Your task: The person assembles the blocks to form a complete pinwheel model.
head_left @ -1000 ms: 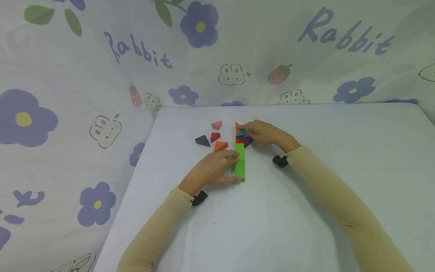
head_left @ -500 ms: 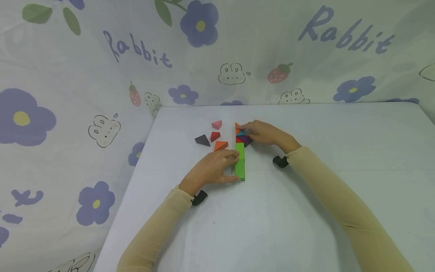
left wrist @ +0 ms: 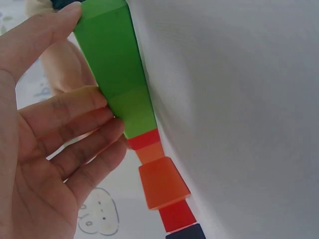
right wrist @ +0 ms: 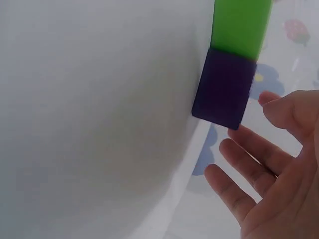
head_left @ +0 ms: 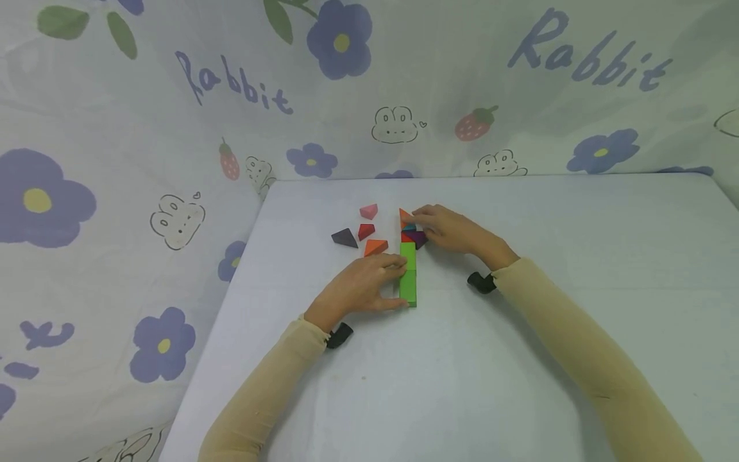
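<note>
Two green blocks [head_left: 408, 287] stand end to end in a row on the table. My left hand [head_left: 359, 285] rests against their left side with lightly bent fingers, its thumb at the near corner. Beyond them, a red piece [head_left: 406, 237], a purple block [head_left: 417, 238], a small blue piece [head_left: 409, 226] and an orange triangle [head_left: 403, 217] continue the row. My right hand [head_left: 453, 231] hovers at the right of these, fingers loosely spread. In the right wrist view, its fingertips are near the purple block's [right wrist: 224, 89] end, with nothing between fingers and thumb.
Left of the row lie an orange block [head_left: 376, 247], a dark red block [head_left: 366, 231], a pink block [head_left: 368, 211] and a dark grey block [head_left: 344, 238]. A patterned cloth [head_left: 427, 90] hangs behind the white table [head_left: 519, 385].
My right hand has drawn back slightly to the right from the far pieces, its fingers now looser. The left hand and the green blocks have not moved.
</note>
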The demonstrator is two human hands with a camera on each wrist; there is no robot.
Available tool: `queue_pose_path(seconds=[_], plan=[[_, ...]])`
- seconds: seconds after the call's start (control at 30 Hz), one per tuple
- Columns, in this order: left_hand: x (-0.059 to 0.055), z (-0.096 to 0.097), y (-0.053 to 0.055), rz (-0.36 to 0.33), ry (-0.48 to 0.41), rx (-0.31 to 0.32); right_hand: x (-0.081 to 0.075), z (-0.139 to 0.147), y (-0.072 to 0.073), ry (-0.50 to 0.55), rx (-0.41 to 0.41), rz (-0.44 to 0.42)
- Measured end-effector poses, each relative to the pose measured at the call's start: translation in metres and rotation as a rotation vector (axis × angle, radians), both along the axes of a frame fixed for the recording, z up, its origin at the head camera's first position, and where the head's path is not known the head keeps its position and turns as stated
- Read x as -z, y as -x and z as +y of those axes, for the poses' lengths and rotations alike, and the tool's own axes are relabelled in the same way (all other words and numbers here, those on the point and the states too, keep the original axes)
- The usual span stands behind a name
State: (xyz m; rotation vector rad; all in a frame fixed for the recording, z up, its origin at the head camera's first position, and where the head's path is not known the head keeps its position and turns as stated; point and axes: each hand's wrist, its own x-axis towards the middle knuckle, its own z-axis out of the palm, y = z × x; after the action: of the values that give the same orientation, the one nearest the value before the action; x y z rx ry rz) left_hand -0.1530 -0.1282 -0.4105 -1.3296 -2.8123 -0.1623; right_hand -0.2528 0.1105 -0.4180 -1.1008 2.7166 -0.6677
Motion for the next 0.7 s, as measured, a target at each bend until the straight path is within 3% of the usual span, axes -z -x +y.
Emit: queue_pose_path(seconds=[0.1,0.27,0.5,0.7], plan=[[-0.001,0.000,0.000,-0.001,0.007,0.001,-0.001,0.003,-0.010,-0.009,-0.022,0.051],[-0.001,0.000,-0.001,-0.002,0.009,-0.004,0.000,0.004,-0.021,-0.011,-0.052,0.058],[0.000,0.000,-0.001,-0.008,0.001,-0.008,0.003,0.006,-0.026,-0.015,-0.058,0.065],[-0.001,0.002,0.000,-0.025,-0.003,-0.014,0.004,0.010,-0.032,0.025,-0.082,0.129]])
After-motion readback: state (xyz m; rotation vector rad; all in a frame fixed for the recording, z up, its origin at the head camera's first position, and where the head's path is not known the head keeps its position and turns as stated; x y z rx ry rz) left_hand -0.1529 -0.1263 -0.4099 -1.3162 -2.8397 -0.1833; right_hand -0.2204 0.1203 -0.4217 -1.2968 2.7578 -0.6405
